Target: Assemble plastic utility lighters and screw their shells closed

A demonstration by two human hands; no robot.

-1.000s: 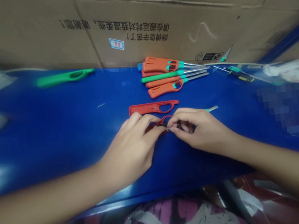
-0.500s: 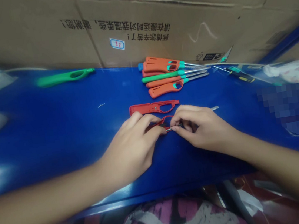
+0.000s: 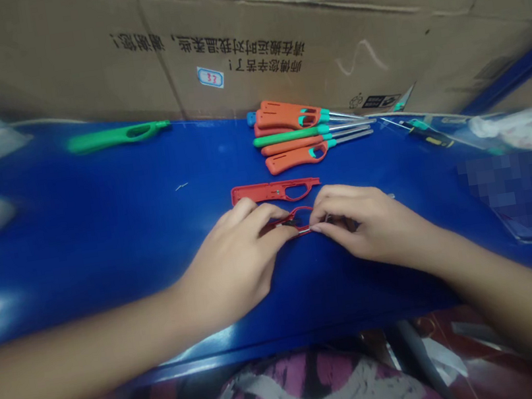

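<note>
Low over the blue table, my left hand [image 3: 241, 253] is closed on a red lighter shell half [image 3: 301, 210], whose trigger loop shows between the two hands. Dark small parts lie inside it by my left fingertips. My right hand [image 3: 366, 218] pinches at the front end of the same shell, along its lower edge, where a thin pale strip or wire runs. A metal tube's tip pokes out behind the right knuckles; most of it is hidden. Just beyond my hands rests another red shell half [image 3: 258, 193], its inner side up.
Several assembled lighters, one of them orange [image 3: 290, 158], lie stacked at the back. A green lighter body [image 3: 107, 138] is at the back left, a yellow-black tool [image 3: 431, 133] at the back right. A cardboard box [image 3: 75, 61] walls off the far edge of the blue table [image 3: 104, 250].
My right hand has shifted slightly right along the shell, so more of its front part and lower edge shows. My left hand stays almost where it was.
</note>
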